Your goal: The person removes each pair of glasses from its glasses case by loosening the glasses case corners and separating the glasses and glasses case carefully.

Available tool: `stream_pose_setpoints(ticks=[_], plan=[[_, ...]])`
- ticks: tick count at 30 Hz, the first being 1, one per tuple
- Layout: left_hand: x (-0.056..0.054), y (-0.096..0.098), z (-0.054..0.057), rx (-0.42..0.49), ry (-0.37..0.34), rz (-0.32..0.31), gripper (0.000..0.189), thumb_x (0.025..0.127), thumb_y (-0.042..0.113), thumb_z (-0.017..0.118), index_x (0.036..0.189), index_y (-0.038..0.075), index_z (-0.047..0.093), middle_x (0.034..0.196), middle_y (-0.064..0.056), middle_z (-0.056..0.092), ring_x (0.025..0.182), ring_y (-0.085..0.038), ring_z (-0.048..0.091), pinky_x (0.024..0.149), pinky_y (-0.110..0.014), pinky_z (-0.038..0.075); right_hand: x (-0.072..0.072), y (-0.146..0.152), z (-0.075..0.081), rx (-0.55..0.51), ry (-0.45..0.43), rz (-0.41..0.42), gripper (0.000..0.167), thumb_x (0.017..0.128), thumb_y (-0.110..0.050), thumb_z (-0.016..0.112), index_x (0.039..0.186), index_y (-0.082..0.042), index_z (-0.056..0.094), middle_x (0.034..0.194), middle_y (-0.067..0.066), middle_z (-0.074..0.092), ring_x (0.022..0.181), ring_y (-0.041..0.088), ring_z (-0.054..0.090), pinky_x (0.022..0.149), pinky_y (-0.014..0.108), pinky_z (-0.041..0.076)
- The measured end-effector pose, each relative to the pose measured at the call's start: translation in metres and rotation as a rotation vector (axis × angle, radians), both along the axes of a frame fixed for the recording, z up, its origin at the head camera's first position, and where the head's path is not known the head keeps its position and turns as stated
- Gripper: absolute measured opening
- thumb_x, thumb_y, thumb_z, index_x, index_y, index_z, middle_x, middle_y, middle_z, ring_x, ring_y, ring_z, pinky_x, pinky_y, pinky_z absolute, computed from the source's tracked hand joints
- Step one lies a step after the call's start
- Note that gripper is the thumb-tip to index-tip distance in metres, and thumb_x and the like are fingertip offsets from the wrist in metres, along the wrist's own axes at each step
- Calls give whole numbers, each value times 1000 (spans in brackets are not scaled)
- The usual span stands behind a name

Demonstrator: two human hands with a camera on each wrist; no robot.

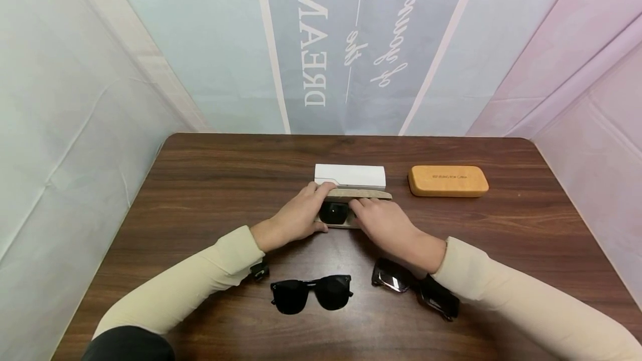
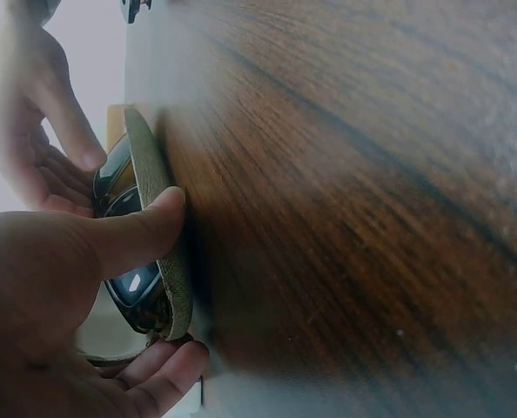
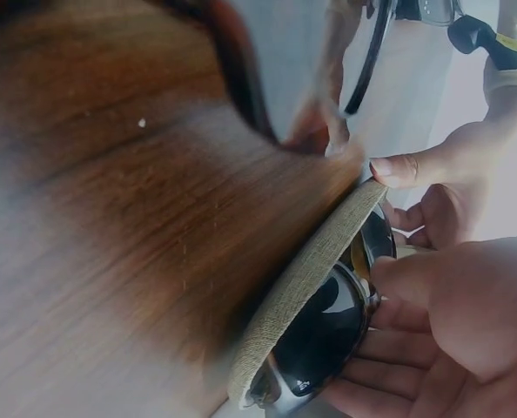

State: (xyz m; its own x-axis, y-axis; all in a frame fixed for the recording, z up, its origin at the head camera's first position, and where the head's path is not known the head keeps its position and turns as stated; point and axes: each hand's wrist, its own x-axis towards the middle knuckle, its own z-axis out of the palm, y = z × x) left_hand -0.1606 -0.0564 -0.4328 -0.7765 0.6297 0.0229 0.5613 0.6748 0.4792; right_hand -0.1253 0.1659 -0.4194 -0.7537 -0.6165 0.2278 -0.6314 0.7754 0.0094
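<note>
An open glasses case [image 1: 362, 194] with a woven beige cover stands in mid-table, a pair of dark-lensed sunglasses [image 3: 319, 335] inside it. My left hand [image 1: 296, 217] grips the case's left end, thumb over the front rim [image 2: 182, 287] and fingers at the end and lid. My right hand [image 1: 385, 224] reaches into the opening from the right and pinches the sunglasses, thumb at the frame and fingers behind the lenses. In the head view my hands hide much of the case and all but one lens.
Behind the case lies a white case [image 1: 350, 175]; an orange-tan case [image 1: 448, 181] is to its right. Black sunglasses [image 1: 312, 294] lie in front. A second dark pair [image 1: 393, 276] rests under my right forearm, partly covered. Fabric walls border the table [image 1: 225, 183].
</note>
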Motion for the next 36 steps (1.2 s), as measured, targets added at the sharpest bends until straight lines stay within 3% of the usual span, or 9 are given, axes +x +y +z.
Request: stream_pose_setpoints(ticks=[9, 15, 24, 36], plan=[[-1, 0, 0, -2, 6, 5, 91, 78, 17, 91, 150, 12, 35, 125, -20, 53, 113, -30, 55, 96, -41, 50, -2, -9, 3, 77, 8, -50, 14, 88, 4, 69, 91, -5, 59, 82, 7, 67, 72, 26, 67, 51, 41, 53], [-1, 1, -1, 6, 15, 5, 91, 77, 17, 91, 150, 11, 36, 124, -20, 53, 112, -30, 55, 96, -41, 50, -4, -11, 1, 74, 33, -67, 15, 87, 6, 69, 89, -5, 59, 78, 8, 66, 68, 26, 67, 48, 42, 53], [-2, 1, -3, 1, 15, 13, 91, 77, 17, 91, 149, 13, 36, 124, -20, 53, 113, -31, 56, 97, -44, 50, -5, -12, -2, 67, 129, -53, 16, 82, 7, 70, 86, -4, 58, 74, 9, 65, 62, 26, 66, 46, 41, 53], [-2, 1, -3, -1, 7, 16, 90, 78, 17, 90, 150, 14, 36, 122, -19, 53, 112, -30, 55, 95, -43, 50, -4, -13, -2, 77, 123, -40, 14, 85, 7, 70, 87, -3, 60, 76, 9, 65, 63, 26, 66, 47, 40, 53]])
